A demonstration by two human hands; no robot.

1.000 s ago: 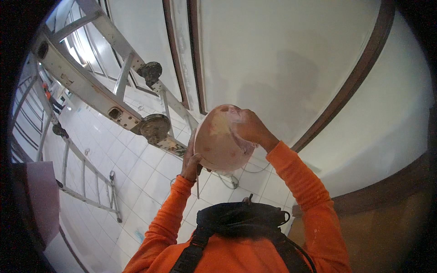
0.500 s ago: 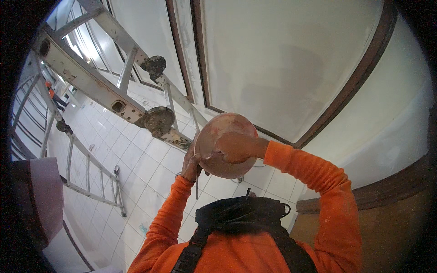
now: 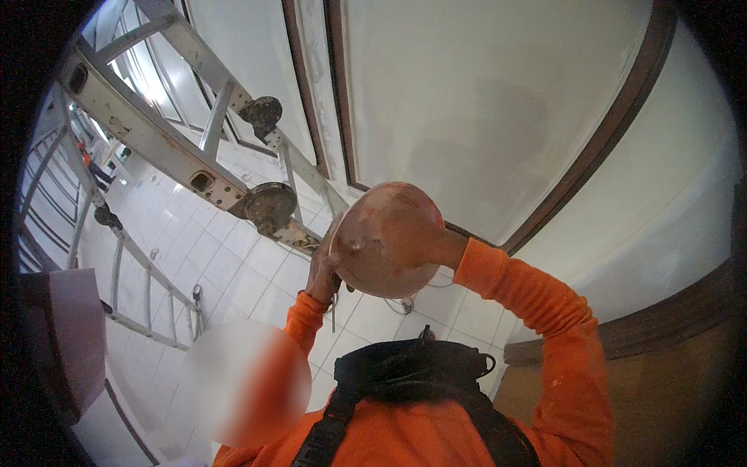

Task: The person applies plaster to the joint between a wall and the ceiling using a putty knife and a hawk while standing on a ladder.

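Note:
A round, reddish-brown bowl with paler smears is held up in front of my chest. My left hand grips its left rim, thumb on the near side and fingers behind. Below that hand a thin, narrow strip hangs down; its kind is unclear. My right hand reaches into the bowl from the right. Its fingers blend with the bowl's inside, so whether they hold anything is hidden.
A worn metal ladder slants in from upper left, close to the bowl. Another ladder stands farther left. Brown-framed pale wall panels rise ahead. A distant person is at far left. White tiles cover the floor.
The bowl has risen slightly and tilted, with both hands still at it. My right hand has shifted within the bowl.

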